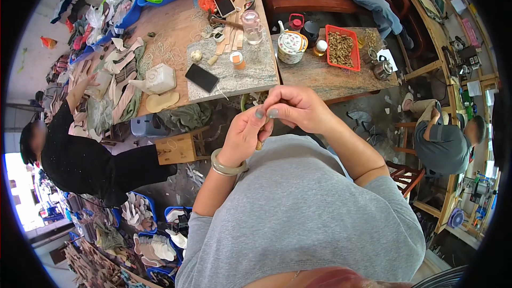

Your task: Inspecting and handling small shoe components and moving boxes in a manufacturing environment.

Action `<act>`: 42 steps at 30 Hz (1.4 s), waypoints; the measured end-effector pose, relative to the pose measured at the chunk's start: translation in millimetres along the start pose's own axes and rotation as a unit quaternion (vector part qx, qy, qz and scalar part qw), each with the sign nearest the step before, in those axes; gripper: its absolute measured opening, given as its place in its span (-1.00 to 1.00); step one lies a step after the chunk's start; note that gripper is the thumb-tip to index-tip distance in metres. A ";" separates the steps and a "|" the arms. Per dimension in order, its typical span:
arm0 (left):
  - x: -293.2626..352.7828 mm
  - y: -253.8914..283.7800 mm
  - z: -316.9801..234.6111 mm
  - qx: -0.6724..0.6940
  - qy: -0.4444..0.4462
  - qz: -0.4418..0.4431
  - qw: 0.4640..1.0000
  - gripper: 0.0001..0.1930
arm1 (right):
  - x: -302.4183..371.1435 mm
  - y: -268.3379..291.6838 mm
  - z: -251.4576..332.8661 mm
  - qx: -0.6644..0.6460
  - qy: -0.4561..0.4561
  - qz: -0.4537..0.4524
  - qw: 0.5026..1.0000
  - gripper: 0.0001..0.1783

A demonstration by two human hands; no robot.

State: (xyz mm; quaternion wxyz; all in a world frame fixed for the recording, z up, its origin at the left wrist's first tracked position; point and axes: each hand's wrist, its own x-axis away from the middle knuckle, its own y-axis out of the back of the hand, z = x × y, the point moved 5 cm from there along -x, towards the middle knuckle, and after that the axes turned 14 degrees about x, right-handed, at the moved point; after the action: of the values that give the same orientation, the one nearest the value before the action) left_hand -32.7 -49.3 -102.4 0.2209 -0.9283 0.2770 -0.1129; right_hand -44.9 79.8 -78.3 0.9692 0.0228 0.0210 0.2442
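In front of my grey shirt, my two hands meet with thumbs and fingertips pressed together. My left hand [249,128], below a pale bangle [228,165], is closed; a small tan-brown piece [260,144] shows under its curled fingers, coloured like the peanuts in the red basket. Pinched against the left fingertips, my right hand [298,108] is closed too. Whatever lies between the fingertips is hidden by the fingers. Beyond the hands, a red plastic basket [358,48] of unshelled peanuts [340,49] stands on a low stone-topped table [314,84].
Around the basket stand a patterned lidded pail [292,47], a jar [320,48] and a glass kettle [382,69]. The worktable [154,26] holds a black phone [201,78], a clear jar [252,28] and a white jug [160,78]. Other people are at left, right and far side; a wooden stool [176,150] stands left.
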 end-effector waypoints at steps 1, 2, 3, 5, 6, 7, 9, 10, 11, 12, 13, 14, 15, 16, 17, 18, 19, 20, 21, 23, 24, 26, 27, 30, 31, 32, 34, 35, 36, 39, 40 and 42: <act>-1.3 -1.3 -0.2 -0.010 -0.017 -0.004 1.000 -0.56 | 1.3 0.1 -2.1 -0.013 -0.004 -0.022 1.000 -0.89; -3.2 -3.7 0.3 -0.019 -0.034 -0.007 0.999 -0.56 | 1.3 -1.0 -5.0 -0.027 -0.007 -0.044 0.999 -0.89; -4.3 -5.0 0.0 -0.029 -0.051 -0.011 0.998 -0.56 | 1.1 -2.3 -8.4 -0.040 -0.011 -0.065 0.997 -0.88; -5.7 -6.2 -1.8 -0.062 -0.050 -0.018 0.997 -0.57 | -0.4 -2.5 -11.1 0.005 -0.016 -0.096 0.995 -0.86; -6.1 -6.7 -2.8 -0.079 -0.050 -0.022 0.995 -0.57 | -0.9 -1.4 -10.6 0.029 -0.023 -0.101 0.994 -0.85; -6.5 -6.5 -2.3 -0.097 -0.044 -0.023 0.994 -0.57 | -0.4 0.1 -11.2 0.053 -0.032 -0.109 0.992 -0.83; -6.8 -5.5 -1.4 -0.132 -0.033 -0.027 0.990 -0.58 | -2.0 -0.5 -23.4 -0.048 -0.071 -0.095 0.992 -0.82; -7.0 -6.1 -0.7 -0.132 -0.029 -0.033 0.990 -0.59 | -2.8 -1.6 -28.6 -0.099 -0.090 -0.087 0.987 -0.81; -7.3 -6.7 0.1 -0.132 -0.026 -0.038 0.990 -0.60 | -3.2 -1.1 -29.0 -0.093 -0.085 -0.093 0.988 -0.80; -7.9 -7.0 1.1 -0.132 -0.022 -0.044 0.990 -0.61 | -3.6 -0.8 -29.2 -0.086 -0.080 -0.099 0.988 -0.79; -8.4 -7.9 0.3 -0.132 -0.030 -0.043 0.990 -0.62 | -3.9 -0.4 -28.8 -0.079 -0.075 -0.102 0.989 -0.79; -9.1 -8.4 -0.7 -0.132 -0.039 -0.042 0.990 -0.63 | -3.9 -0.8 -30.7 -0.094 -0.073 -0.097 0.988 -0.79; -9.7 -9.0 -1.6 -0.133 -0.047 -0.041 0.989 -0.64 | -3.6 -1.2 -33.9 -0.109 -0.071 -0.092 0.987 -0.79; -9.8 -7.5 -0.8 -0.129 -0.052 -0.036 0.990 -0.64 | -4.9 -2.1 -36.1 -0.124 -0.067 -0.085 0.986 -0.79; -10.2 -4.4 2.5 -0.125 -0.057 -0.032 0.990 -0.65 | -5.7 -1.6 -39.0 -0.190 -0.071 -0.089 0.975 -0.78; -10.6 -2.0 5.1 -0.122 -0.063 -0.027 0.990 -0.65 | -6.2 -0.6 -41.7 -0.254 -0.075 -0.092 0.960 -0.78; -10.9 0.9 5.7 -0.108 -0.068 -0.039 0.991 -0.65 | -7.8 -1.2 -42.9 -0.318 -0.080 -0.092 0.940 -0.77; -12.4 2.3 6.8 -0.095 -0.074 -0.052 0.991 -0.66 | -8.0 0.8 -41.6 -0.303 -0.079 -0.104 0.944 -0.79; -13.7 3.4 7.7 -0.082 -0.080 -0.064 0.991 -0.66 | -7.1 3.8 -39.0 -0.289 -0.077 -0.116 0.947 -0.81; -14.8 6.8 6.5 -0.051 -0.077 -0.098 0.991 -0.65 | -5.8 11.2 -33.7 -0.233 -0.083 -0.147 0.958 -0.80; -14.4 7.2 3.3 -0.031 -0.065 -0.113 0.991 -0.64 | -5.0 15.3 -30.6 -0.191 -0.090 -0.166 0.963 -0.78; -15.4 8.8 2.2 -0.011 -0.047 -0.136 0.990 -0.61 | -1.2 24.9 -34.7 -0.079 -0.061 -0.147 0.984 -0.70; -16.6 8.7 2.3 0.001 -0.048 -0.137 0.989 -0.62 | -2.1 24.6 -34.4 0.010 -0.038 -0.155 0.987 -0.71; -16.1 15.9 10.4 0.038 -0.045 -0.140 0.988 -0.66 | -1.9 14.7 -31.6 0.211 -0.026 -0.177 0.961 -0.67; -16.0 15.9 12.4 0.045 -0.052 -0.140 0.988 -0.66 | -1.2 13.5 -25.7 0.250 -0.002 -0.194 0.949 -0.67; -15.3 14.9 14.3 0.052 -0.058 -0.141 0.987 -0.65 | -0.6 11.8 -19.2 0.288 0.022 -0.210 0.934 -0.68; -15.1 12.3 11.8 0.059 -0.055 -0.121 0.989 -0.60 | -0.5 9.1 -11.2 0.344 0.051 -0.213 0.913 -0.70; -14.0 12.5 12.2 0.054 -0.054 -0.118 0.990 -0.60 | -0.2 7.9 -9.6 0.363 0.055 -0.201 0.908 -0.72; -13.0 12.8 12.9 0.049 -0.052 -0.116 0.991 -0.60 | 0.0 6.6 -9.1 0.382 0.060 -0.189 0.902 -0.73; -12.8 9.6 8.3 0.044 -0.043 -0.103 0.993 -0.59 | -2.5 10.1 -14.6 0.360 0.079 -0.189 0.910 -0.80; -11.5 9.8 6.6 0.041 -0.038 -0.101 0.993 -0.59 | -3.5 8.5 -11.8 0.370 0.087 -0.187 0.906 -0.81; -11.1 11.9 5.1 0.045 -0.037 -0.101 0.993 -0.59 | -4.4 4.5 -4.3 0.390 0.103 -0.184 0.897 -0.84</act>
State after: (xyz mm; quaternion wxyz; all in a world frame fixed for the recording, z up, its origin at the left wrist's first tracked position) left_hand -45.6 -50.2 -113.5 0.2594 -0.9443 0.1679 -0.1129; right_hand -51.0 81.9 -82.2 0.9029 0.3691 0.2176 0.0353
